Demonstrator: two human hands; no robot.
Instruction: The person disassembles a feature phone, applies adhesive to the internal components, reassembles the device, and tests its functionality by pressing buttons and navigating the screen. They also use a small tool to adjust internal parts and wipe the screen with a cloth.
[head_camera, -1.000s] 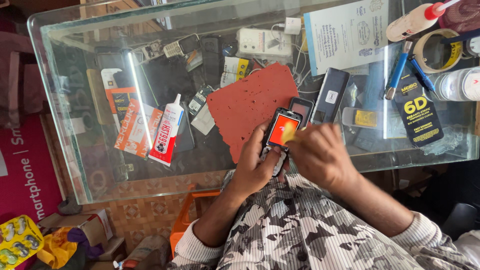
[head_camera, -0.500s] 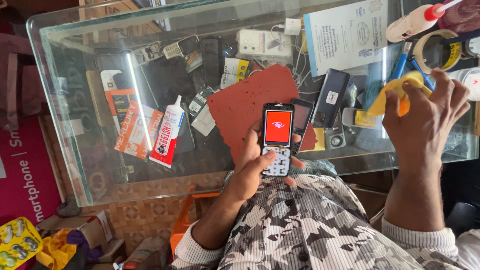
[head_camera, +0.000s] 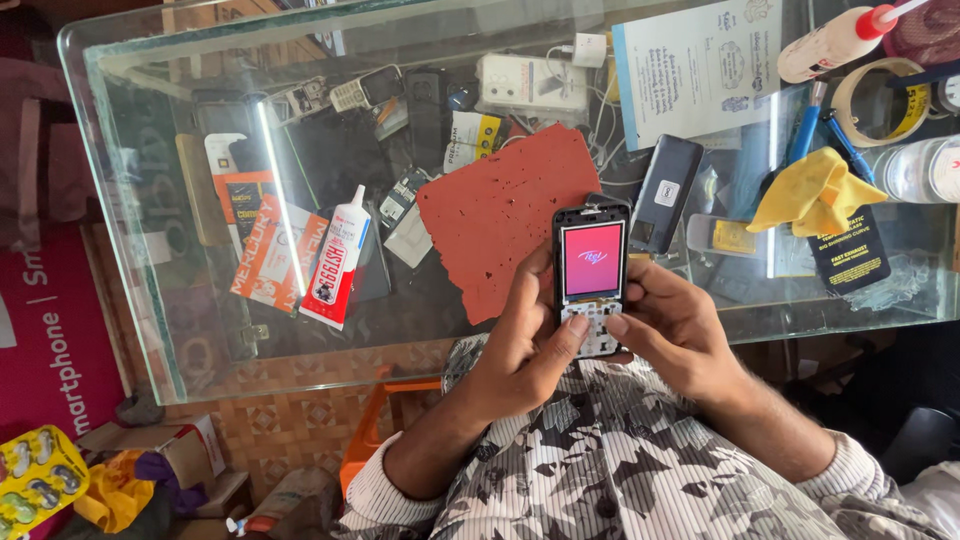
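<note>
Two hands hold one small keypad phone over the near edge of the glass tabletop. The left hand has its grip closed around the phone's left side, thumb on the keys; the right hand clasps the right side, thumb also on the keypad. The screen glows pink-red. A red pad lies just behind the phone, and a yellow cloth sits toward the tabletop's right edge.

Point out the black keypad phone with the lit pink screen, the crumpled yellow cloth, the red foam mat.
black keypad phone (head_camera: 592, 258), head view, on its lit screen
yellow cloth (head_camera: 815, 192), head view, middle fold
red foam mat (head_camera: 500, 215), head view, centre
</note>
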